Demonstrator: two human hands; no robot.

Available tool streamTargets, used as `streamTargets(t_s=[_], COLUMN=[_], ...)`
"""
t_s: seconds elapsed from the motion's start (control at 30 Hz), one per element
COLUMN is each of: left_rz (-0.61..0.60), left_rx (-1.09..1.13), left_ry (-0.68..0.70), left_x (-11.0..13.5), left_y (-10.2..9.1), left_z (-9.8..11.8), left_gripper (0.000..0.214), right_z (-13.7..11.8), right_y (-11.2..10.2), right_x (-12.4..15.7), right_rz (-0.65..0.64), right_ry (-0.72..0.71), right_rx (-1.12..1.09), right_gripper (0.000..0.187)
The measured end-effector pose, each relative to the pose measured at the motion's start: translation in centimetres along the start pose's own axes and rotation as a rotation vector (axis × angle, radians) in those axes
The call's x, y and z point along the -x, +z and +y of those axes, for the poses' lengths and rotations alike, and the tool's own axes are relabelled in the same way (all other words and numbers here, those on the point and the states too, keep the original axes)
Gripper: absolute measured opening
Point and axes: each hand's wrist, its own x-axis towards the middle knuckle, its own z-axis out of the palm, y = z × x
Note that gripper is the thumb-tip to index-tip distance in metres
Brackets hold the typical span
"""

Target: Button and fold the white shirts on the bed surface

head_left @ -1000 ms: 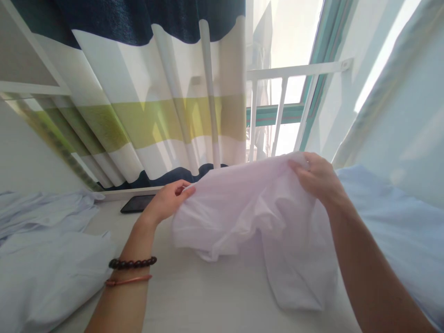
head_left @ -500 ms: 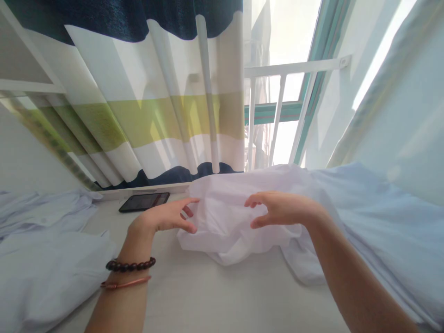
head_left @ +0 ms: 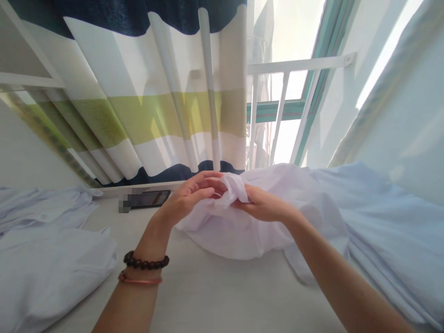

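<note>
Curtain (head_left: 152,115) in navy, white and green hangs across the far side, covering much of the view beyond it. Below it spreads the pale surface (head_left: 215,296) I work on. Folded pale-blue cloth (head_left: 388,222) is stacked to my right, and a loose whitish pile (head_left: 52,268) lies to my left. Past the curtain's edge, a white railing (head_left: 294,67) crosses before a teal window frame (head_left: 319,88). A dark phone (head_left: 151,199) lies just beside my left hand (head_left: 189,194), its far-left end masked by blurred squares.

That hand is half curled, fingertips against bunched fabric; whether they grip, I can't tell. My right hand (head_left: 262,203) pinches the same bunch between thumb and fingers. Dark beads (head_left: 145,263) and a coppery band (head_left: 142,280) circle my left wrist.

White cloth (head_left: 243,236) lies crumpled in front of me, meeting the blue stack, its gathered fold raised and twisted between my hands.
</note>
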Motion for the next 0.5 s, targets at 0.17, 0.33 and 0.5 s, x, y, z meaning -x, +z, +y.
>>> streamTargets(t_s=[0.17, 0.33, 0.5], left_rz=[0.087, -0.053, 0.26], left_rx=[-0.456, -0.501, -0.21], left_ry=[-0.082, -0.16, -0.111], left_x=[0.1, -0.5, -0.9], left_y=[-1.9, -0.6, 0.0], left_z=[-3.0, -3.9, -2.0], left_gripper=[0.088, 0.065, 0.028], right_z=[-0.8, -1.6, 0.5], right_y=[-2.6, -3.7, -5.6], right_x=[1.8, 2.9, 3.6], right_rz=[0.262, 0.41, 0.469], right_ry=[0.187, 0.201, 0.467], right_rx=[-0.698, -1.198, -0.641], right_gripper=[0.022, 0.005, 0.018])
